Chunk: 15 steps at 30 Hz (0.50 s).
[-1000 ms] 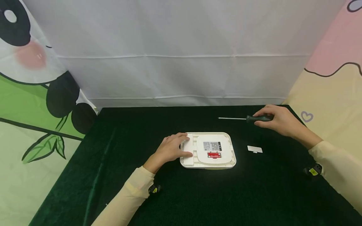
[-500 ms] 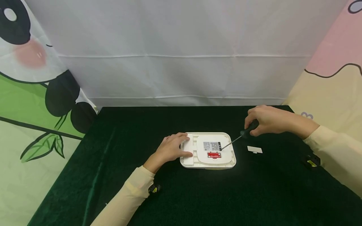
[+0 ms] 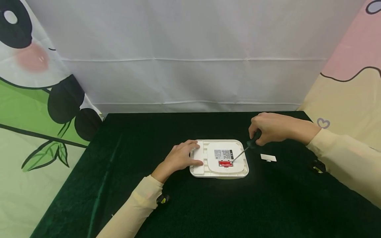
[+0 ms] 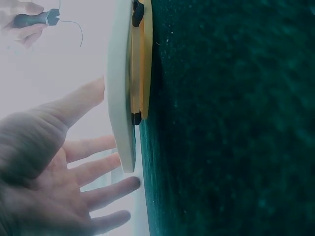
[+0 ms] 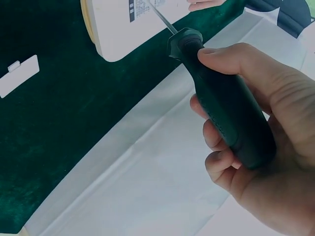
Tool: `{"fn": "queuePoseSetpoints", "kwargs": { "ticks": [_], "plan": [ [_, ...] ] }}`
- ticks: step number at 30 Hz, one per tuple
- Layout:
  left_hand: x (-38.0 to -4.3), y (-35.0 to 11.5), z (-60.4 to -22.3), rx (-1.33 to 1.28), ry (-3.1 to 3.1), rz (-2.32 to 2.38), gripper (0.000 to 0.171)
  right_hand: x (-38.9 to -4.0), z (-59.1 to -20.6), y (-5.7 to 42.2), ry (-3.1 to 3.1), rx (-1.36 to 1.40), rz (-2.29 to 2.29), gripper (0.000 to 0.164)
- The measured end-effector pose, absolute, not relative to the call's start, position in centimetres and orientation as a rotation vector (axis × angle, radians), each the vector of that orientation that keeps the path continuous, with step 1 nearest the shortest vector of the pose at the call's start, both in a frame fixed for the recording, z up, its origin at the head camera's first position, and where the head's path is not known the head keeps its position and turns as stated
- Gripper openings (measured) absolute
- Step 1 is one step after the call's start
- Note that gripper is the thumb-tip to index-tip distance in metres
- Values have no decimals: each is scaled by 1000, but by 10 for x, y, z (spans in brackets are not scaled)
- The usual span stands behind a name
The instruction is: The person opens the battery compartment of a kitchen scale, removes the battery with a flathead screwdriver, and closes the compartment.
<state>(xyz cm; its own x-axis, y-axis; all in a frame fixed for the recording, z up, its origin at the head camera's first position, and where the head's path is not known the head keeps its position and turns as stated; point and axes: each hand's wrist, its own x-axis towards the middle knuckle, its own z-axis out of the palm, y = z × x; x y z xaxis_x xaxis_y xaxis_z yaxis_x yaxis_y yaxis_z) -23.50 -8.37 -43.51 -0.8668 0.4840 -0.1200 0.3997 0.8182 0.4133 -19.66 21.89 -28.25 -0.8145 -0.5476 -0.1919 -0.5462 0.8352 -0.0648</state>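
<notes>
Your right hand (image 3: 272, 127) grips a tilted screwdriver (image 5: 229, 108) that might slip, nicking the red battery (image 3: 224, 164) (left hand (image 3: 178, 159) spread).

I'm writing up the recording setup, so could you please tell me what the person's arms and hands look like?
The left hand and right hand are bare, without gloves. The left sleeve and right sleeve are long and pale cream-yellow. A small black device with a bright yellow mark shows near the end of each sleeve.
</notes>
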Motion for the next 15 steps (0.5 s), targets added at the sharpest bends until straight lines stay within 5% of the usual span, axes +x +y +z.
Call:
{"fn": "queuePoseSetpoints", "kwargs": {
  "ticks": [15],
  "plan": [
    [-232, -83, -433, 604, 2719, 736, 67, -207, -275, 196, 2741, -850, 65, 14]
  ]
}}
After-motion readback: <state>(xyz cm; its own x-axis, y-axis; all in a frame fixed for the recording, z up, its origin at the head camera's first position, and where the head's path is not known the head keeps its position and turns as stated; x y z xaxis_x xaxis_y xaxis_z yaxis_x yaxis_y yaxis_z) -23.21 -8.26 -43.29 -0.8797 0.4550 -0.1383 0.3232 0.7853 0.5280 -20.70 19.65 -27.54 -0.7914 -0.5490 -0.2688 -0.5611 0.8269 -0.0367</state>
